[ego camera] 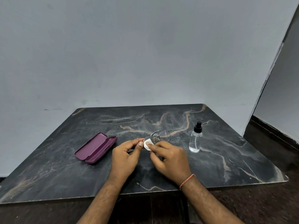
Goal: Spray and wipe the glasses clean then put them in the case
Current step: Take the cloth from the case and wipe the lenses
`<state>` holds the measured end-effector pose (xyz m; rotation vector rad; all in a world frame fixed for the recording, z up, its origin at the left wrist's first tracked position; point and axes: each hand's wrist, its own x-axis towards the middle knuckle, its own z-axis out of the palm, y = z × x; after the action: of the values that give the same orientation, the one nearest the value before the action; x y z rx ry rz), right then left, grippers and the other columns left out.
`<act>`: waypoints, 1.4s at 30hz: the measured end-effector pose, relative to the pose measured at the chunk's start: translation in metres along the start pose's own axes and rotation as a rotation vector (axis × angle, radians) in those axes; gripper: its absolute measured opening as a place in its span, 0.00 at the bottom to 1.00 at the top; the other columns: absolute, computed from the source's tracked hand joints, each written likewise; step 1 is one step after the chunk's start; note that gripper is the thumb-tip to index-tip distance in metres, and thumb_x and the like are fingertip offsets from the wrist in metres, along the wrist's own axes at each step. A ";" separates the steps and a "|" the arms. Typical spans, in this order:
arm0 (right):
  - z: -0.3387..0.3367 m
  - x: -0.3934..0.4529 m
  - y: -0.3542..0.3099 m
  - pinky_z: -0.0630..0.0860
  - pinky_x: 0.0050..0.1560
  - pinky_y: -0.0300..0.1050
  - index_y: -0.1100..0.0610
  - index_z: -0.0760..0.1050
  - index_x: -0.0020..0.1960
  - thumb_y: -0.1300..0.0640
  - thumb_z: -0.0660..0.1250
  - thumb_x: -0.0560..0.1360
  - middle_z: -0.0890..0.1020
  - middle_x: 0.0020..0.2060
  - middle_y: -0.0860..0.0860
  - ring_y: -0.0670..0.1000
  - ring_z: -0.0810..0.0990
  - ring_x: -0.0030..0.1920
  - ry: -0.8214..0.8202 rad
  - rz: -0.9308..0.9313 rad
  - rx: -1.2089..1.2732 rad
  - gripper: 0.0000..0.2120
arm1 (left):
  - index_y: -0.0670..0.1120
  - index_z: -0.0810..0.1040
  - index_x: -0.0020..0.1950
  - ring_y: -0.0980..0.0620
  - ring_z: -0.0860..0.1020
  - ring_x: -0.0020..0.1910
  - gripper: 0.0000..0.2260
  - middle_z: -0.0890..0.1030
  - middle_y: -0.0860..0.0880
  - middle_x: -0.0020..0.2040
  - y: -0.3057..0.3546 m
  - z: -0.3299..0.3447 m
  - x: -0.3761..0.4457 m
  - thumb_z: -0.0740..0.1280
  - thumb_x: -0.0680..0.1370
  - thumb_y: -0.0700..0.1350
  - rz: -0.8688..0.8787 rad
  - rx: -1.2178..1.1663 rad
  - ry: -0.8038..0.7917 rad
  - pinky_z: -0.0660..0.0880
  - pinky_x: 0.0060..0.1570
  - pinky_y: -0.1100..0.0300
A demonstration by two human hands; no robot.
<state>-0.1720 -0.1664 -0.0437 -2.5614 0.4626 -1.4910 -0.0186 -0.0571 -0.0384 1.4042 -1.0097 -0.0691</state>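
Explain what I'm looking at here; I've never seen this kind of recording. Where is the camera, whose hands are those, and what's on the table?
There is no machine: one camera worn on a person's head looks forward and down at their own bare hands. The left hand pinches a pair of glasses, held above the table. The right hand presses a small white cloth against one lens, so the wiping step is under way. An open purple case lies to the left with nothing visible in it. A clear spray bottle with a black top stands upright to the right, untouched.
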 end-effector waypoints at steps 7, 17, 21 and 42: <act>-0.001 0.003 0.003 0.78 0.33 0.43 0.45 0.85 0.66 0.54 0.72 0.80 0.84 0.44 0.42 0.44 0.79 0.34 0.044 0.068 -0.044 0.16 | 0.55 0.89 0.55 0.58 0.89 0.52 0.11 0.91 0.58 0.48 0.001 0.001 0.000 0.75 0.81 0.38 -0.044 -0.026 -0.012 0.84 0.56 0.59; -0.001 -0.001 0.005 0.79 0.34 0.45 0.46 0.88 0.60 0.56 0.74 0.77 0.86 0.46 0.41 0.43 0.81 0.34 0.078 0.075 0.079 0.13 | 0.46 0.90 0.57 0.63 0.87 0.50 0.08 0.90 0.55 0.49 0.005 0.001 0.001 0.75 0.81 0.37 -0.045 0.034 0.083 0.79 0.50 0.74; -0.009 0.002 0.014 0.76 0.33 0.43 0.47 0.88 0.61 0.60 0.78 0.77 0.84 0.42 0.41 0.43 0.77 0.33 0.258 0.257 0.036 0.15 | 0.48 0.90 0.57 0.61 0.88 0.50 0.07 0.90 0.53 0.48 0.002 -0.001 0.003 0.75 0.81 0.40 -0.090 0.032 0.119 0.79 0.49 0.73; -0.006 0.003 0.017 0.76 0.32 0.41 0.44 0.87 0.62 0.54 0.75 0.78 0.84 0.43 0.42 0.43 0.80 0.35 0.141 0.303 -0.144 0.13 | 0.53 0.89 0.55 0.58 0.89 0.50 0.08 0.91 0.53 0.46 -0.001 -0.001 0.004 0.74 0.82 0.40 -0.125 -0.055 0.105 0.81 0.51 0.70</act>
<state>-0.1789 -0.1835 -0.0428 -2.3580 0.9618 -1.5786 -0.0153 -0.0592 -0.0374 1.4048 -0.8274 -0.1139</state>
